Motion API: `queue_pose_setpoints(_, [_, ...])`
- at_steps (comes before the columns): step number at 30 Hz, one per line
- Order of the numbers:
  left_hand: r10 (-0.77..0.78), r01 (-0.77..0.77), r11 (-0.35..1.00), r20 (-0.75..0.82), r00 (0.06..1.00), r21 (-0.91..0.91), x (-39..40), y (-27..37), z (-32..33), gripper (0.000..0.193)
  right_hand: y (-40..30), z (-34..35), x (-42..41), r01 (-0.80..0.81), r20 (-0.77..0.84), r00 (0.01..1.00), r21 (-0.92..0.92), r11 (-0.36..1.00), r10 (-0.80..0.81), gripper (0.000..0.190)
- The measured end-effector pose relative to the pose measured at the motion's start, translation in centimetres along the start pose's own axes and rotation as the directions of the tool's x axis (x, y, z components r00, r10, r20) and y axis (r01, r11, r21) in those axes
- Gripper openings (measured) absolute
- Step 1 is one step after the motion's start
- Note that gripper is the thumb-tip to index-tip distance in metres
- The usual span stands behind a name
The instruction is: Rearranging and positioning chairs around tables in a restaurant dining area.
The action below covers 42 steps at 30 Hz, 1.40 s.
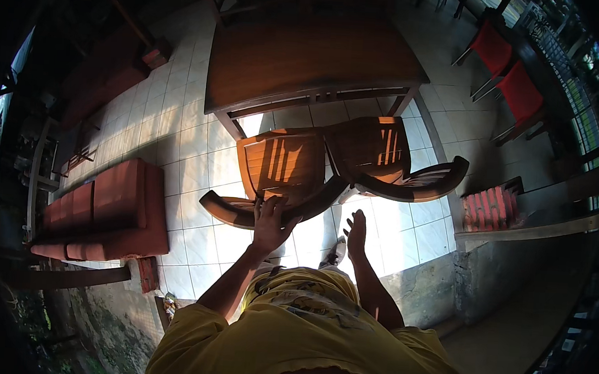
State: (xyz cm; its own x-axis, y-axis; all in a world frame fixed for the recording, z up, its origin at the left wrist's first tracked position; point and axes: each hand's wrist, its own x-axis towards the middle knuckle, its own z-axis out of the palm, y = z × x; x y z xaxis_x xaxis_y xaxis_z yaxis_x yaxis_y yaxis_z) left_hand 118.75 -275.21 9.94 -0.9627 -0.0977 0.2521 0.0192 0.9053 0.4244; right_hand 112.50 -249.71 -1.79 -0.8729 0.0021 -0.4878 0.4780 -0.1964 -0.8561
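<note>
Two wooden chairs with slatted seats stand side by side before me, their curved backrests towards me. My left hand point(271, 226) lies over the top rail of the left wooden chair point(285, 160), fingers reaching across it and thumb spread along the rail. My right hand point(357, 234) is held in the air with its fingers apart and nothing in them. It is on the near side of the right wooden chair point(369, 145), apart from its backrest. Behind both chairs is a dark wooden table point(312, 59), and the chairs' front edges are close to it.
A red cushioned sofa point(108, 206) stands on the tiled floor point(192, 180) at the left. Two red chairs point(521, 92) are at the far right. A striped red block point(491, 208) sits by a wooden rail point(539, 227). Near my feet, the floor ends at a low concrete wall point(422, 284).
</note>
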Motion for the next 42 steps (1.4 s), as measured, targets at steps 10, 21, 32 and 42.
queue_pose_setpoints(10, [0.116, -0.116, 0.993, -0.011, 0.993, 0.022, -3.0, -12.1, -3.4, 0.035, 1.8, 18.7, -2.5, 0.317, -0.446, 0.737, -0.435, 0.843, -0.508, 0.081])
queue_pose_setpoints(21, [0.404, -0.362, 0.905, 0.184, 0.896, -0.221, 0.2, -15.1, -4.2, 0.046, 1.6, 24.3, -5.5, 0.145, -0.368, 0.491, -0.859, 0.491, -0.789, 0.065])
queue_pose_setpoints(32, [0.798, -0.581, 0.584, 0.271, 0.538, -0.567, 3.7, -18.8, -3.2, 0.075, -0.6, 26.5, -7.0, -0.034, -0.503, 0.521, -0.819, 0.572, -0.689, 0.036])
queue_pose_setpoints(42, [0.689, -0.223, 0.715, 0.613, 0.386, -0.663, 10.1, -29.3, -1.8, 0.052, 13.2, 26.3, -7.7, 0.439, -0.765, 0.639, 0.275, 0.856, -0.082, 0.062])
